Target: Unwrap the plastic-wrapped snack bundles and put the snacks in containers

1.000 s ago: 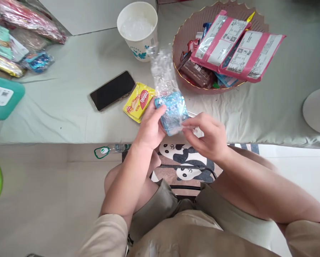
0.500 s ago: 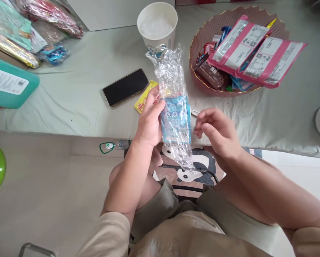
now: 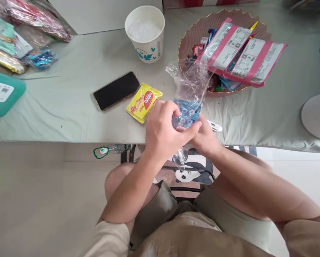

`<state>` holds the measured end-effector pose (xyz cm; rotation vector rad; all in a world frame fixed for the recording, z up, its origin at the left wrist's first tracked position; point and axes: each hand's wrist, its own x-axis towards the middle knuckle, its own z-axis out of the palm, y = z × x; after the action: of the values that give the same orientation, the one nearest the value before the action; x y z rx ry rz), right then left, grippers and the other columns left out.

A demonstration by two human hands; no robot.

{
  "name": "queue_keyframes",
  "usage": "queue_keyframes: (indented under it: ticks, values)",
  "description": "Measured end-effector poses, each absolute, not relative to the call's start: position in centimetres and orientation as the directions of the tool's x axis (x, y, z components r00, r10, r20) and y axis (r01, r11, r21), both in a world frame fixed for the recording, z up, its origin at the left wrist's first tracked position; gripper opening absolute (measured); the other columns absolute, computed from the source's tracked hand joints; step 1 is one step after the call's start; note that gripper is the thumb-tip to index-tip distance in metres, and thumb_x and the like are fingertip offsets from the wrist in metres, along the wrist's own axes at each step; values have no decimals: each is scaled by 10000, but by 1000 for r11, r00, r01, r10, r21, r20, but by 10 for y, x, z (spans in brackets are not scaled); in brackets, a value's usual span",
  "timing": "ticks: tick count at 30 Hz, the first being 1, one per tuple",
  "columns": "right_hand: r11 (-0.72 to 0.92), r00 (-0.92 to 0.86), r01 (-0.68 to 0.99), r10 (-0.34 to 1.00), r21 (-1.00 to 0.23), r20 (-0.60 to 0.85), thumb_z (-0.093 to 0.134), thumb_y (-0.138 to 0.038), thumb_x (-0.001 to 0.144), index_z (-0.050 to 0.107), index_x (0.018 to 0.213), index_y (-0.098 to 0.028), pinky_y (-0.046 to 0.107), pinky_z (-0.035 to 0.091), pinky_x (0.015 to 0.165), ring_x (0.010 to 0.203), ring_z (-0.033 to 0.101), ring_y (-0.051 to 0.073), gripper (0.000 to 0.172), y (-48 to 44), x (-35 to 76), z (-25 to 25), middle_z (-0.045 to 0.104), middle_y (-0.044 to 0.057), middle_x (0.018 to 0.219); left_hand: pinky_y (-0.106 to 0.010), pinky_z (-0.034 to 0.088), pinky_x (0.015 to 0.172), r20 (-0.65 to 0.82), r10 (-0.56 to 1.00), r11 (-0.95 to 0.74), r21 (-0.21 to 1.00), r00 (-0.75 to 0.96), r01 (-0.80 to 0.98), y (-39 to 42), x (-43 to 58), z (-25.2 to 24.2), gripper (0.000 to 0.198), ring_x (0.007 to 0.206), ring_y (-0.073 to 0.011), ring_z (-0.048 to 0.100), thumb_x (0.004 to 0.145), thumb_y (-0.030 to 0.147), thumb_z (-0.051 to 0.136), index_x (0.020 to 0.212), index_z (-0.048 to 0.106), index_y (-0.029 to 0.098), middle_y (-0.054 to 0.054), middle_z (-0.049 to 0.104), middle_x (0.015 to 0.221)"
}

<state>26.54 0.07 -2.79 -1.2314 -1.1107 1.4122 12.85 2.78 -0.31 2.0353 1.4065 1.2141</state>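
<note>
A blue packet inside a crinkled clear plastic sleeve (image 3: 191,82) is held over the front edge of the covered bench. My left hand (image 3: 162,126) curls its fingers at the packet's left side, its thumb reaching across toward the right. From the right, my right hand (image 3: 206,137) grips the packet's lower part; most of its fingers are hidden behind. A yellow wafer pack (image 3: 142,103) lies just beyond my left hand, beside a black phone (image 3: 117,90). Right of my right hand, a small white slim object (image 3: 214,125) lies on the cloth, partly covered.
A paper tub (image 3: 146,39) with clear plastic inside stands behind. A pink ribbed bowl (image 3: 188,41) holds snacks and two pink-edged packets (image 3: 256,62). Wrapped packages (image 3: 42,59) and a teal box (image 3: 4,103) are left; a white round object (image 3: 317,114) is right.
My right hand has come in from the side and taken hold of the wrapped blue packet. My left hand has shifted toward it, uncovering the yellow wafer pack.
</note>
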Motion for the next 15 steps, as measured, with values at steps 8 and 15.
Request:
queue_keyframes:
  ticks: [8,15]
  values:
    - [-312,-123,-390,950,-866,-287,873,-566,745,594,1085,-251,422,578,964,1000,695,224,542,0,264,-27,736,50,1090,-270,502,580,165,972,-203,947,165,250,38,101,19,251,665,-140,596,962,405,677,810,581,230,-5,617,773]
    - [-441,-256,-641,894,-628,-367,861,-450,716,596,960,-259,288,578,651,681,627,135,408,2,263,-16,657,-41,793,-149,251,319,-289,955,294,904,61,-311,50,79,52,268,369,-38,350,873,329,787,737,589,211,63,462,545]
